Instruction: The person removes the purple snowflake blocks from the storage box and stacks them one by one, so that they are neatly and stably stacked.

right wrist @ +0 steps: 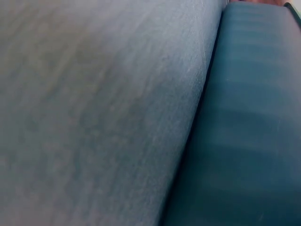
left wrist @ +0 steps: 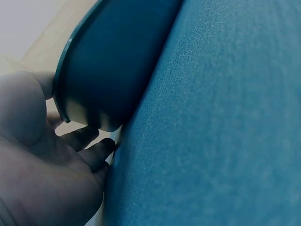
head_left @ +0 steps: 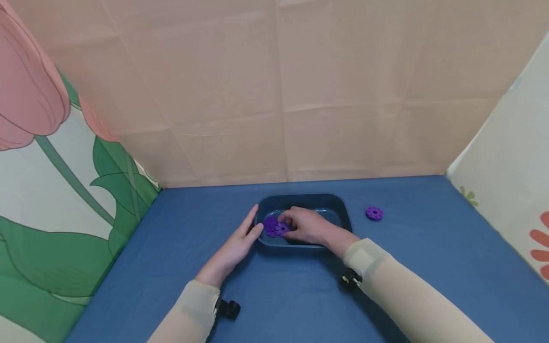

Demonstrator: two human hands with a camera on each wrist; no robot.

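Observation:
A dark blue rectangular tray (head_left: 326, 246) sits on the blue-covered table. My left hand (head_left: 236, 245) grips its left end, the thumb at the near corner rim and the fingers along the outer side. The left wrist view shows those fingers bent against the wall of the tray (left wrist: 113, 52). Inside the tray my right hand (head_left: 306, 225) pinches a purple notched disc (head_left: 282, 229) between thumb and fingers. More purple discs (head_left: 270, 225) lie beside it at the tray's left end, partly overlapping. The right wrist view catches only the outer wall of the tray (right wrist: 240, 132) and cloth.
Another purple notched disc (head_left: 374, 213) lies on the blue tablecloth (head_left: 411, 247), right of the tray. A beige cloth wall (head_left: 279, 95) rises behind the table. Flower-printed panels (head_left: 64, 200) stand at both sides. Small black devices (head_left: 228, 309) are strapped at the wrists.

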